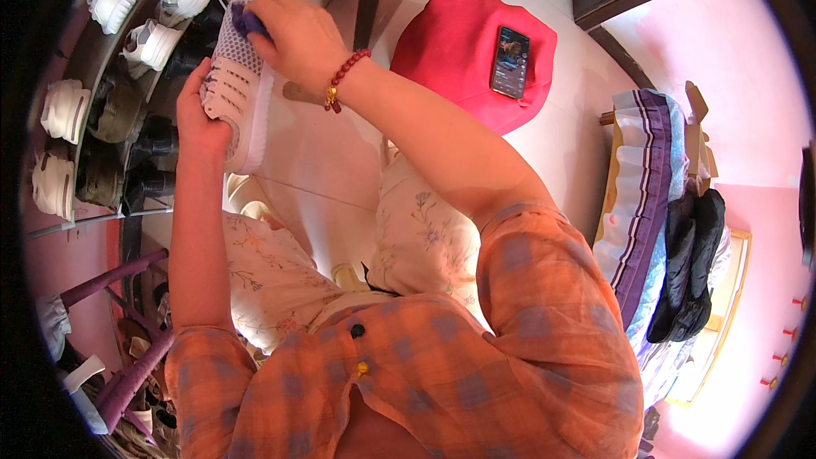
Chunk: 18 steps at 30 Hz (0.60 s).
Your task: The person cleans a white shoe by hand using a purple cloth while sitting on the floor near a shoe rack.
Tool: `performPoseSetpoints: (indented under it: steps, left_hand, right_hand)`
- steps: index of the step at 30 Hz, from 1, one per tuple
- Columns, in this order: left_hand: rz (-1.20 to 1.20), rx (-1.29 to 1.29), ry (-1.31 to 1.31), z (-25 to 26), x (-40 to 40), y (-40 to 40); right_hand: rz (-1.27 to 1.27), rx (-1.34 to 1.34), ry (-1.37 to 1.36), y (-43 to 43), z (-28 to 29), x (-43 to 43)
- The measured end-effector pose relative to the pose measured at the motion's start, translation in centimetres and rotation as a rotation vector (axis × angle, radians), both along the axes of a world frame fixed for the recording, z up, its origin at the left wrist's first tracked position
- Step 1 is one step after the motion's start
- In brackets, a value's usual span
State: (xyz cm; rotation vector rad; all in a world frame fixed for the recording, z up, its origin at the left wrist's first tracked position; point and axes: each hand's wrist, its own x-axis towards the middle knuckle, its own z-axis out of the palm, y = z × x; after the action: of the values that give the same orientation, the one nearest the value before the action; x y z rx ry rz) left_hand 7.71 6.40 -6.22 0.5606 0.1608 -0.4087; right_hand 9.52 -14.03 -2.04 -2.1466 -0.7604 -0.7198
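A white mesh sneaker [237, 92] with perforated toe and dark lace slots is held up at the upper left, its toe pointing away from me. My left hand [203, 116] grips it near the ankle opening, the thumb at the collar. My right hand [299, 35], with a beaded bracelet at the wrist, presses a bunched dark purple cloth [250, 22] on the toe. The sneaker's inside and far side are mostly hidden.
A shoe rack [102, 95] with several white and dark shoes stands close on the left. A red-covered stool [446, 57] bearing a phone [510, 62] is ahead to the right. Purple rails [115, 280] stand at lower left. A bed [644, 204] with dark clothing is at the right.
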Motion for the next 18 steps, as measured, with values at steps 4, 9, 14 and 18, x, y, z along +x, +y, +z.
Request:
performPoseSetpoints:
  steps: [4, 9, 14, 18]
  left_hand:
    - [0.232, 0.168, 0.142, 2.8, -1.4, -2.9]
    - [0.105, 0.046, 0.003, 1.3, -0.5, -0.6]
    - [0.183, 0.071, 0.001, 1.2, -0.5, -0.4]
    - [0.174, 0.04, -0.046, 0.7, -0.3, -0.1]
  right_hand:
    - [-0.111, 0.066, -0.064, -0.7, 1.1, 0.3]
    - [-0.165, -0.007, 0.174, -0.5, 0.2, -0.5]
    - [-0.054, 0.125, 0.344, -0.3, -0.7, -1.6]
    - [0.088, 0.002, 0.332, 0.4, -1.8, -3.2]
